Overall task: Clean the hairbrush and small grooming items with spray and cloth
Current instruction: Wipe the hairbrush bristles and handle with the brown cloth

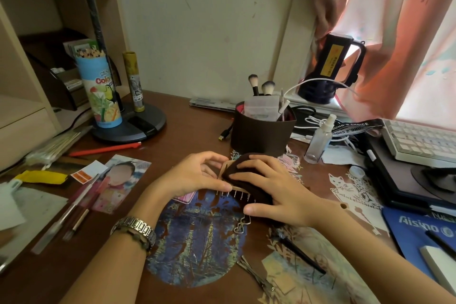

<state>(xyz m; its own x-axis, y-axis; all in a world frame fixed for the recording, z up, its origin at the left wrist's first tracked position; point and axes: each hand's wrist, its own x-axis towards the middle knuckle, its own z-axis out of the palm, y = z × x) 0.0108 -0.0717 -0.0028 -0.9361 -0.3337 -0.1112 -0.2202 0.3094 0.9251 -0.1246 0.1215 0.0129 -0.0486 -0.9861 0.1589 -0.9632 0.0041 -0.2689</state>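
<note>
A small light wooden hairbrush (225, 170) with thin metal pins pointing down is held above the middle of the desk. My left hand (195, 175) grips its left end, fingers curled over the top and thumb along the lower edge. My right hand (266, 185) presses a dark brown cloth (246, 180) over the brush's right half, fingers curled on the cloth. A clear spray bottle (319, 140) stands upright at the right, apart from both hands. Hairpins (254, 275) and a heart-shaped clip (243, 226) lie on the desk near me.
A dark brown holder (261, 133) with makeup brushes stands just behind the hands. A round blue mat (197, 242) lies below them. A photo (118, 182), pens and a red pencil (106, 148) lie at the left; a keyboard (422, 143), cables and a blue pad (419, 232) at the right.
</note>
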